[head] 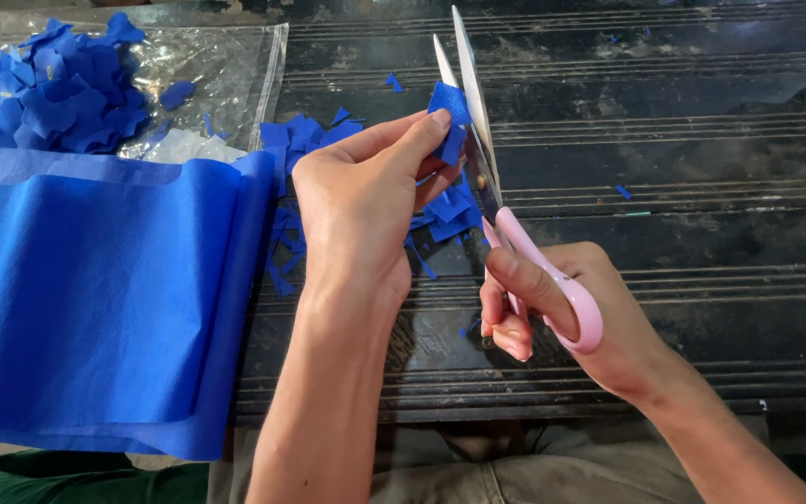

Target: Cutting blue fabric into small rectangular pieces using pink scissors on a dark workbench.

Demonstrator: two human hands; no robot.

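Dark, worn wooden boards (pixel 701 233) with long grooves form the work surface and fill the right and upper part of the view. Folded blue fabric (pixel 95 299) covers the left side of the surface, with its near edge hanging over the front of the boards. Behind the fabric lies a clear plastic bag (pixel 226 75), and a heap of cut blue pieces (pixel 53 89) rests on it at the far left corner. A smaller scatter of blue scraps (pixel 305 135) lies on the boards just beside the fabric's right edge and continues beneath the hands.

Left hand (pixel 361 210) is held above the scraps near the centre, with thumb and forefinger pressed together on a small blue fabric piece (pixel 450 103). The remaining fingers curl behind it. Right hand (pixel 562 317) is just beside it, lower and to the right, with thumb and fingers passed through the pink handles of the scissors (pixel 487 177) and gripping them. The blades point away from the person, slightly parted, and the small blue piece sits between them, touching the metal.
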